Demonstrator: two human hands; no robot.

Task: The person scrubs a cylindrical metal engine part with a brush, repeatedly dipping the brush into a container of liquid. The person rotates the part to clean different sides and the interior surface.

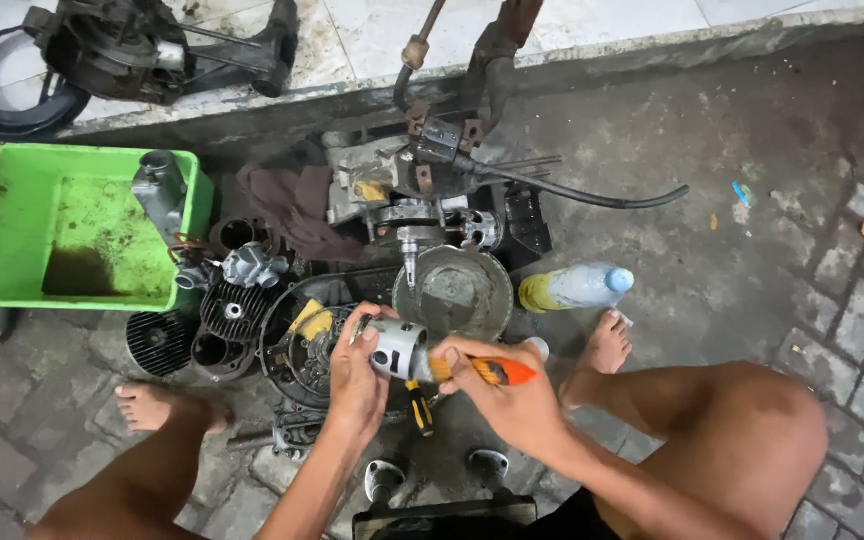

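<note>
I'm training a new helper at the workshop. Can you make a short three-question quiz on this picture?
1. True or false: the left hand holds the metal piston.
2. What does the right hand hold? A) orange-handled brush B) plastic bottle C) hammer
3. What colour is the plastic tub on the ground?

Key: 1 true; 2 A; 3 green.

Bare arms, bare legs, bare feet; dark shorts
</note>
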